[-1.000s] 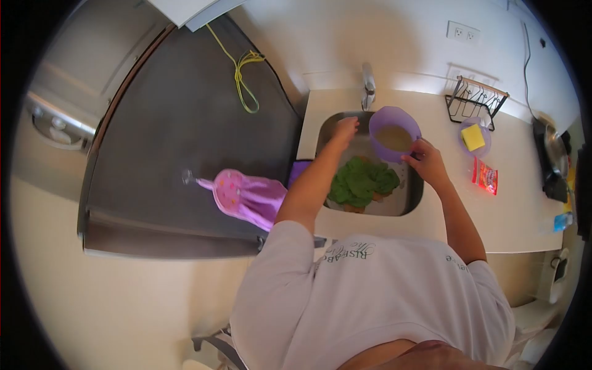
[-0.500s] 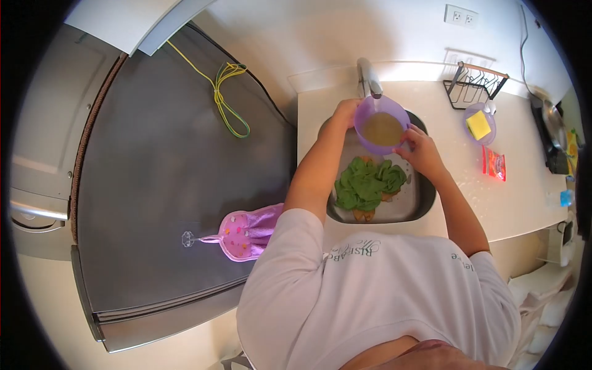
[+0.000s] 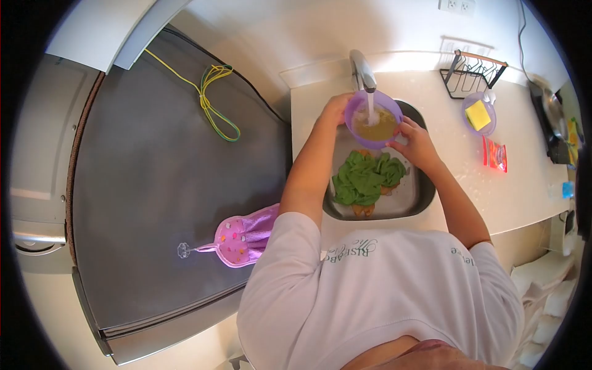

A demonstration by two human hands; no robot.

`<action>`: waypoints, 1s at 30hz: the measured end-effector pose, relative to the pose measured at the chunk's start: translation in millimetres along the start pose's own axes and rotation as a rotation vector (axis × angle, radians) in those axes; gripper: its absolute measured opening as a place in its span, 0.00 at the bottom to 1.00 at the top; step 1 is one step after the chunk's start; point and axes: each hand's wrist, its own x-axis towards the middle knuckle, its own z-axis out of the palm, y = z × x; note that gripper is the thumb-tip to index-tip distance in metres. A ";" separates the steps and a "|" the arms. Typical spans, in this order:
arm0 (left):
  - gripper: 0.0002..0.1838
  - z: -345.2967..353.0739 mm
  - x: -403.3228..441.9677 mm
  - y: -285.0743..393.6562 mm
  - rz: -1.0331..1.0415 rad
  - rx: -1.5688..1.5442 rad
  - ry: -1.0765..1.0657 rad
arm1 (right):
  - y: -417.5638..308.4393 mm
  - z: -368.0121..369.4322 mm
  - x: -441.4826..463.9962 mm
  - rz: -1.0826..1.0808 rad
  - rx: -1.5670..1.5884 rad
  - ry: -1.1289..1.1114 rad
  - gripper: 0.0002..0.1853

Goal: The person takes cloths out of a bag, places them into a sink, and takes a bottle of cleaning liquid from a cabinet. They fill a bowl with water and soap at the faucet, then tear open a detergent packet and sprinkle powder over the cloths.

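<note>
A purple bowl (image 3: 393, 105) is tilted slightly under the faucet (image 3: 364, 73), and a stream of water falls into the murky, yellowish water inside it. My left hand (image 3: 337, 108) is closed on the bowl's left rim, its fingertips partly hidden behind the wall. On the right side, my right hand (image 3: 413, 142) grips the rim between thumb and fingers. Below the bowl, green leafy vegetables (image 3: 361, 180) lie in the steel sink (image 3: 404, 206), with brownish-orange pieces (image 3: 364, 210) showing under the leaves.
Right of the sink, a yellow sponge (image 3: 477, 115) sits on a purple dish (image 3: 468, 101), near a red packet (image 3: 494, 155) and a black rack (image 3: 454, 75). A pan (image 3: 550, 117) is at far right. Left stands a grey refrigerator (image 3: 148, 185) with a pink hand towel (image 3: 237, 240) hanging.
Water now runs visibly from the faucet and churns the bowl's contents. The bowl and both hands stay under the spout; the view has shifted slightly.
</note>
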 end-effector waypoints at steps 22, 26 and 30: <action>0.13 5.9 -9.5 2.3 0.002 0.012 -0.043 | 1.0 3.2 0.1 0.058 0.013 -0.033 0.16; 0.13 17.9 -22.5 7.3 0.011 0.085 0.019 | -4.2 1.4 0.7 0.086 -0.008 -0.054 0.15; 0.13 11.2 -14.0 5.0 -0.023 -0.016 -0.113 | -6.1 0.8 1.4 0.086 -0.013 -0.066 0.15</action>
